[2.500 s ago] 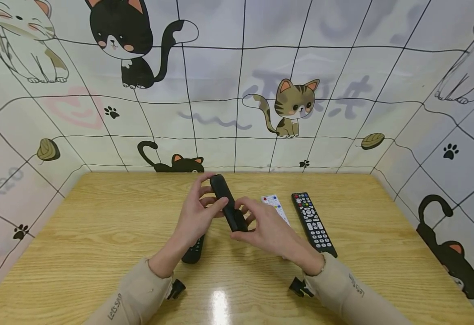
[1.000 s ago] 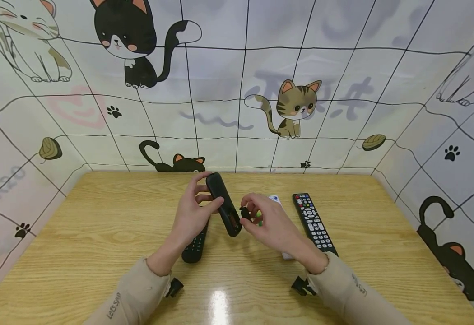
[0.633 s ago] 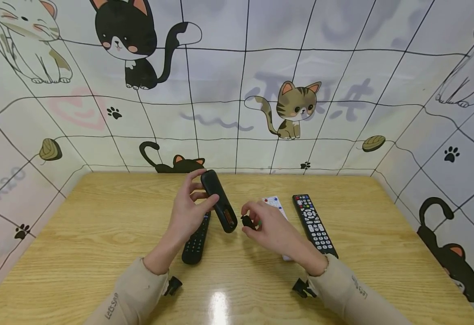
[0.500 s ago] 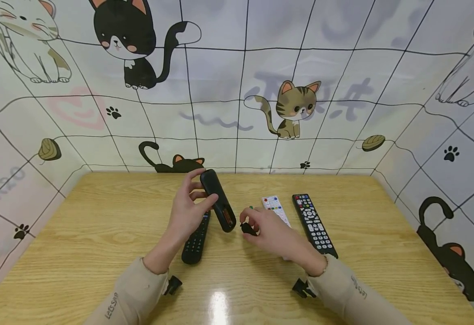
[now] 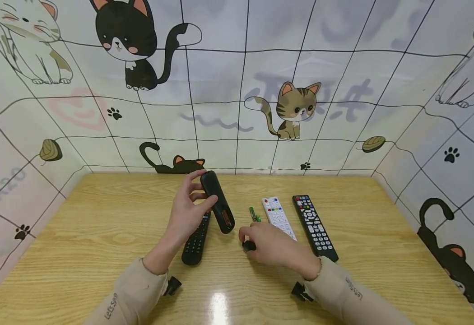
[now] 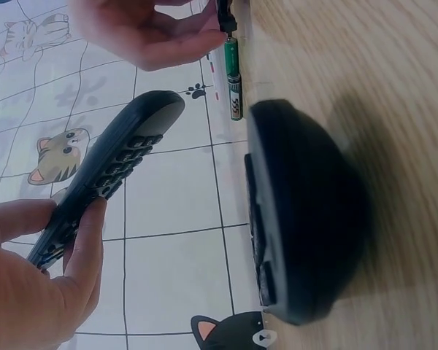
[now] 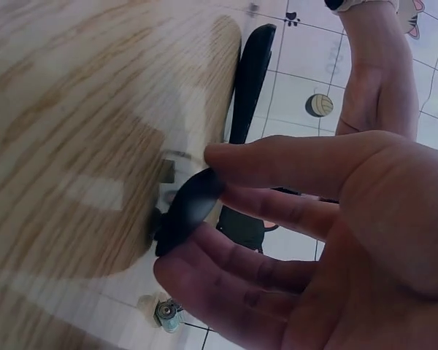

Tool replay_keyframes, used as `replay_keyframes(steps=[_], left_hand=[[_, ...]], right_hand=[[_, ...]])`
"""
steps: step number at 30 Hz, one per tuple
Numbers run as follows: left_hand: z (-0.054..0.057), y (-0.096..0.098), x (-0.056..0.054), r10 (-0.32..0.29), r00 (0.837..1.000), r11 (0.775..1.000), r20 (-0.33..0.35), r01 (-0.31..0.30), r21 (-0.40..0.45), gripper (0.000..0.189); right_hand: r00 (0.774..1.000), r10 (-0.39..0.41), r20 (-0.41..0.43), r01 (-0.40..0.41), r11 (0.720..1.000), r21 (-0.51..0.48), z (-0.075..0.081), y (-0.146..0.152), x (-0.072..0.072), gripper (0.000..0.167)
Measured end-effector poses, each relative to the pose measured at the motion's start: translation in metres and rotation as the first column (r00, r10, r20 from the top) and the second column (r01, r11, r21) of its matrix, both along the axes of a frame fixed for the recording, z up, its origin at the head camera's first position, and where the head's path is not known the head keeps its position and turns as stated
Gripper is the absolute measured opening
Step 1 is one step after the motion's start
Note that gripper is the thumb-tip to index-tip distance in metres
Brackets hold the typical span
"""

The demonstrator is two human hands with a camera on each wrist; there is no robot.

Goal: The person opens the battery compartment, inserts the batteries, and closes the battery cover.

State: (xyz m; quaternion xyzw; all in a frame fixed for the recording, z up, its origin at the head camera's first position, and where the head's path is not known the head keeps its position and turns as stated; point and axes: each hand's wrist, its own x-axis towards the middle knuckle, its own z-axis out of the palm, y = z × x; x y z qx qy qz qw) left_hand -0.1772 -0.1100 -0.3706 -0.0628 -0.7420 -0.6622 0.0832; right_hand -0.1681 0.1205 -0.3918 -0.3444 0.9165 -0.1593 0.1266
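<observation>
My left hand [image 5: 186,214] holds a black remote control [image 5: 213,196] above the table, its back towards me in the head view. An open battery compartment with a reddish inside shows at its lower end. In the left wrist view the buttons of this remote control [image 6: 120,164] are visible. My right hand [image 5: 275,246] pinches a small black battery cover [image 5: 249,245] low over the tabletop. The right wrist view shows the cover [image 7: 188,210] between thumb and fingers, close to the wood. Just beyond that hand lie green batteries [image 5: 253,213], partly hidden by it.
A second black remote control [image 5: 195,243] lies under the left hand, partly covered. To the right are a white remote control [image 5: 277,214], partly behind the right hand, and a black one [image 5: 314,228]. The wooden table [image 5: 99,243] meets a cat-printed backdrop [image 5: 220,90].
The battery cover has come off the remote control and moved down towards the table in my right hand. Green batteries, earlier at that hand's fingers, now lie on the table. My left hand shifted slightly left.
</observation>
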Motion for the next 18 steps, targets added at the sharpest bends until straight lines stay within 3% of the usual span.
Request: replay_keyframes(steps=[9, 14, 18], left_hand=[[-0.0008, -0.001, -0.0011, 0.001, 1.0, 1.0, 0.0, -0.001, -0.006, 0.068], [0.0001, -0.0021, -0.0005, 0.0, 1.0, 1.0, 0.003, 0.0, -0.008, 0.068], [-0.0003, -0.0024, -0.0009, -0.001, 1.0, 1.0, -0.004, 0.001, -0.017, 0.068]], right_hand=[[0.999, 0.0, -0.044, 0.004, 0.996, 0.092, -0.0003, -0.0033, 0.0022, 0.026], [0.999, -0.036, -0.015, 0.037, 0.997, 0.063, 0.0014, -0.003, 0.0001, 0.026], [0.994, -0.108, -0.007, 0.108, 0.994, 0.019, 0.008, 0.0019, -0.0077, 0.026]])
